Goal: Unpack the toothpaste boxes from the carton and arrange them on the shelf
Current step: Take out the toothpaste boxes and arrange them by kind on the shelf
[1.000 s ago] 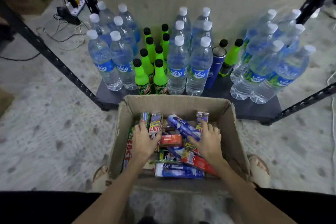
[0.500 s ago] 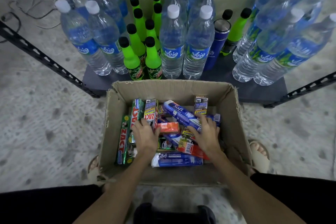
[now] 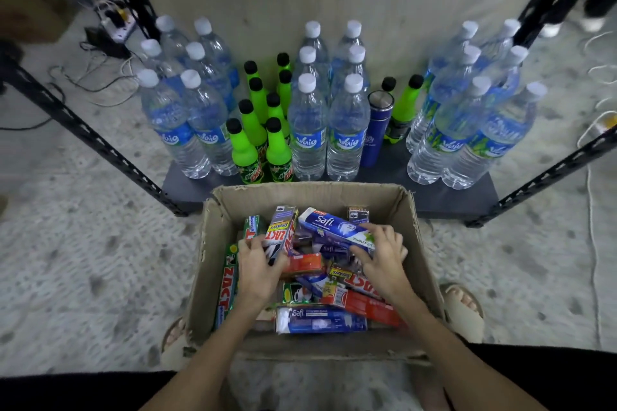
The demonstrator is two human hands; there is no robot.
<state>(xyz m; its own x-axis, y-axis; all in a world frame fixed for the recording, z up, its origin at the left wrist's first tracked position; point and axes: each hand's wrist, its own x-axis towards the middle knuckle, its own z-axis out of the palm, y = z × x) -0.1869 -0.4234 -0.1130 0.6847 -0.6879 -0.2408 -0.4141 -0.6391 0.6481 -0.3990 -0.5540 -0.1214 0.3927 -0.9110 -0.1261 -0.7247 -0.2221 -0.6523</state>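
The blue-and-white Safi toothpaste box (image 3: pixel 335 227) now sits lifted atop the pile in the carton (image 3: pixel 421 243), so 1 box looks ready to come out. Its long axis runs from upper left to lower right. The right hand (image 3: pixel 384 257) pinches its lower-right end; the left hand (image 3: pixel 258 265) curls round a raised, upright ZACT box (image 3: pixel 282 230). Beyond, the bottle-crowded shelf (image 3: pixel 450 202).

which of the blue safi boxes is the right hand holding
The right hand holds the Safi box at the carton's far side, raised above the pile. The other Safi box lies flat at the near wall, untouched.
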